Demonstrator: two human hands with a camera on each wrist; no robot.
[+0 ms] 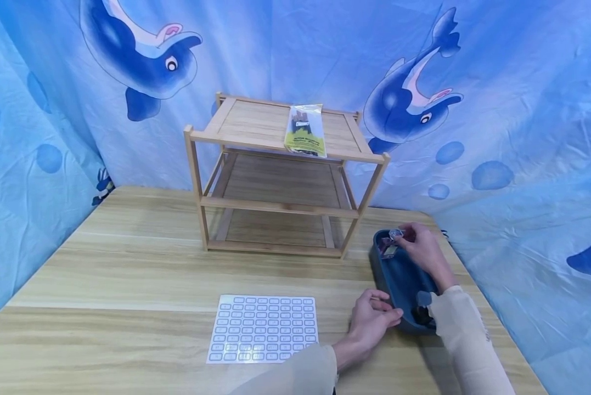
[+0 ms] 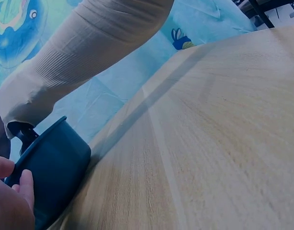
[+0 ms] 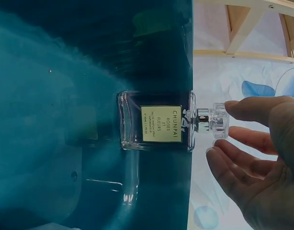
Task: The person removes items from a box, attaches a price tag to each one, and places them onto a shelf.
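A glass perfume bottle (image 3: 161, 122) with a pale yellow label and clear cap stands inside the far end of a dark blue-green bin (image 1: 394, 280). My right hand (image 1: 420, 248) pinches the bottle's cap (image 3: 219, 120) between thumb and fingers. The bottle's body sits below the bin's rim in the right wrist view. My left hand (image 1: 367, 318) rests against the near left corner of the bin, fingers loosely extended, with one finger (image 2: 27, 187) lying along the outer wall in the left wrist view. A dark object (image 1: 422, 314) lies at the bin's near end, partly covered by the right sleeve.
Left of the bin stands a three-tier wooden rack (image 1: 275, 207), with a yellow-and-white packet (image 1: 306, 131) on its top shelf. A white sheet with a grid of printed boxes (image 1: 264, 329) lies on the wooden table (image 1: 102, 307). Blue dolphin-print cloth (image 1: 285, 49) hangs behind.
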